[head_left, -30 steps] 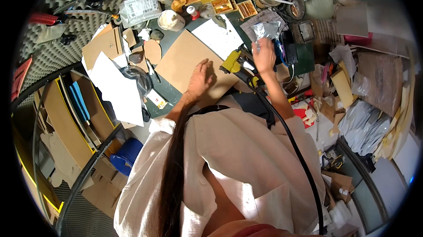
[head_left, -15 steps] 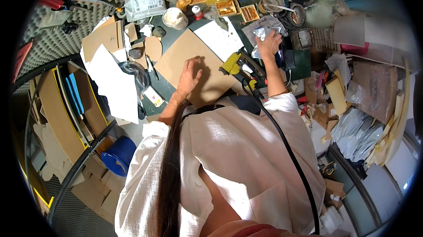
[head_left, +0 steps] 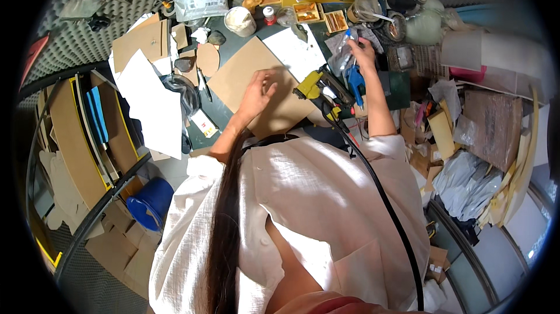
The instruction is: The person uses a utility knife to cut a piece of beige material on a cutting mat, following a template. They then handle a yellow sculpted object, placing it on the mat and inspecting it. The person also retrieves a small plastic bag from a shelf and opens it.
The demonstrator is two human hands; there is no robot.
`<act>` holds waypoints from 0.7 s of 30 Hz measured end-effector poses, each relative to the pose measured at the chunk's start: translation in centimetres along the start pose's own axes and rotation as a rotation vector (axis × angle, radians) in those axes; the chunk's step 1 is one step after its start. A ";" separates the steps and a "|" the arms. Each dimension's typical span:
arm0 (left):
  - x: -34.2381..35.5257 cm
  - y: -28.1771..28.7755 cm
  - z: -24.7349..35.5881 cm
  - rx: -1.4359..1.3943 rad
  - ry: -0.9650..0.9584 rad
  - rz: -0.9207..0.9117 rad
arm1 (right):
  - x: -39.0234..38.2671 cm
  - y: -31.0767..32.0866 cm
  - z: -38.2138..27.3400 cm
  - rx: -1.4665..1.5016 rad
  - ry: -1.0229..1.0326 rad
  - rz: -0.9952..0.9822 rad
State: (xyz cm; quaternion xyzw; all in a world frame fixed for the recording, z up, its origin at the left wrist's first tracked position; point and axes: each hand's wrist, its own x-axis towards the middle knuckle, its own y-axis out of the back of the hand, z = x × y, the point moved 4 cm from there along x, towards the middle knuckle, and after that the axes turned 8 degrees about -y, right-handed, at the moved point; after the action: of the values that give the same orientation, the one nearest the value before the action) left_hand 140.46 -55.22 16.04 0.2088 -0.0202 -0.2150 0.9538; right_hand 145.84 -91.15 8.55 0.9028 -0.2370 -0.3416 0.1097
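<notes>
My left hand [head_left: 259, 92] is open with loosely curved fingers, over a square brown board [head_left: 230, 83] on the dark green bench. My right hand [head_left: 363, 51] grips a long blue tool [head_left: 356, 83] with a pale tip, at the right of the bench beside crumpled plastic wrapping [head_left: 338, 48]. Between my hands lies a yellow-and-black pneumatic tool [head_left: 309, 85] with a black hose [head_left: 388, 203] running down over my body. A white sheet [head_left: 291, 51] lies beyond the board, with a small dark greenish object on it.
Loose white paper [head_left: 151, 110], a pen-like tool [head_left: 204, 83] and cardboard pieces crowd the bench's left. Jars, a tub [head_left: 239, 22] and wooden trays line the back. A rack of boards and a blue bucket [head_left: 149, 203] stand left; piled wood and plastic [head_left: 466, 180] fill the right.
My right hand has gone from the silver packet to gripping the blue tool, which now shows upright below my fingers. My left hand has shifted slightly up the board.
</notes>
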 end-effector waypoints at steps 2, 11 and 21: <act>1.3 0.0 2.0 -0.063 -0.057 -0.006 | -1.3 -1.6 -0.6 0.340 -0.065 -0.214; 4.3 -0.3 8.9 -0.079 -0.131 -0.043 | -10.4 -9.8 -0.9 0.513 -0.316 -0.679; 1.0 1.3 3.8 -0.266 0.134 0.016 | -21.4 -10.5 -3.6 0.177 -0.164 -0.766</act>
State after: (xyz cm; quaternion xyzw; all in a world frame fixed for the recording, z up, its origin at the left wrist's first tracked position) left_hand 141.35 -56.06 20.00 0.0942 0.0707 -0.1937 0.9740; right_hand 137.92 -71.14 19.51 0.9016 0.0801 -0.4068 -0.1232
